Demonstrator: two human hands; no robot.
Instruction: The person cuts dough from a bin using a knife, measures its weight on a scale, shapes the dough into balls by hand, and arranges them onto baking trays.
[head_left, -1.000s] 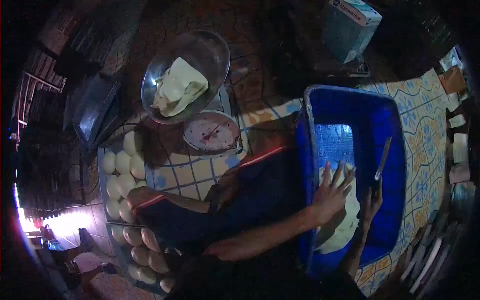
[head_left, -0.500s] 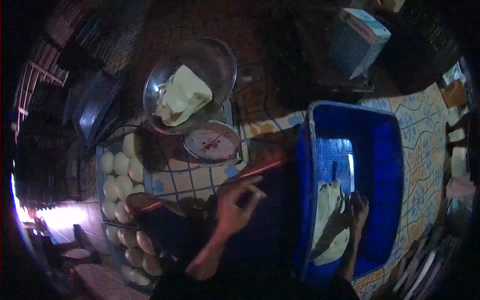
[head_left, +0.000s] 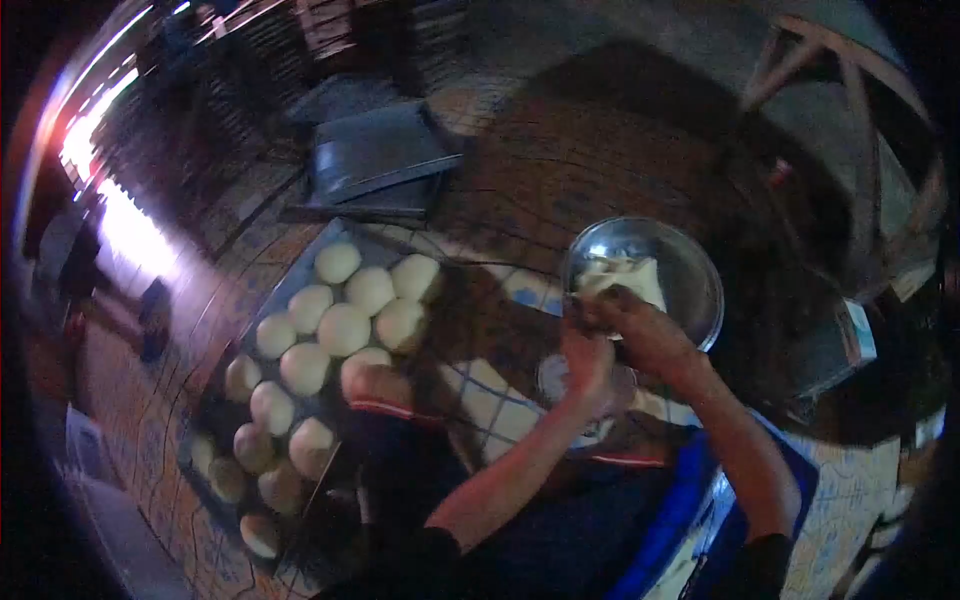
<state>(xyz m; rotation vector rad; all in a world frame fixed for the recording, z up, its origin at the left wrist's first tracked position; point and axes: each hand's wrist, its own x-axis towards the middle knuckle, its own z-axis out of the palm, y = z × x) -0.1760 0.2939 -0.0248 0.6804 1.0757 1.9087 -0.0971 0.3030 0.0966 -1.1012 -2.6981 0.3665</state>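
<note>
My left hand [head_left: 588, 350] and my right hand [head_left: 640, 325] meet at the near rim of a shiny metal bowl [head_left: 708, 300]. Inside the bowl lies a pale lump of dough [head_left: 640, 280]. My right fingers are bent and closed against the lump's near side. The left hand is closed just below them, and what it grips is hidden. Under my forearms a round pale scale dial [head_left: 553, 378] is partly covered. On the left, a dark tray [head_left: 350, 232] carries several round dough balls [head_left: 343, 330].
A blue plastic crate [head_left: 665, 520] with pale dough in it stands near me at the lower right. Dark metal pans [head_left: 380, 155] are stacked beyond the tray. A wooden frame [head_left: 860, 130] stands at the upper right. Patterned sheeting [head_left: 850, 490] covers the ground.
The view has swung left, bringing more of the tray in. My right hand has left the blue crate and joined my left at the bowl. The left hand, earlier in mid-air, is now closed.
</note>
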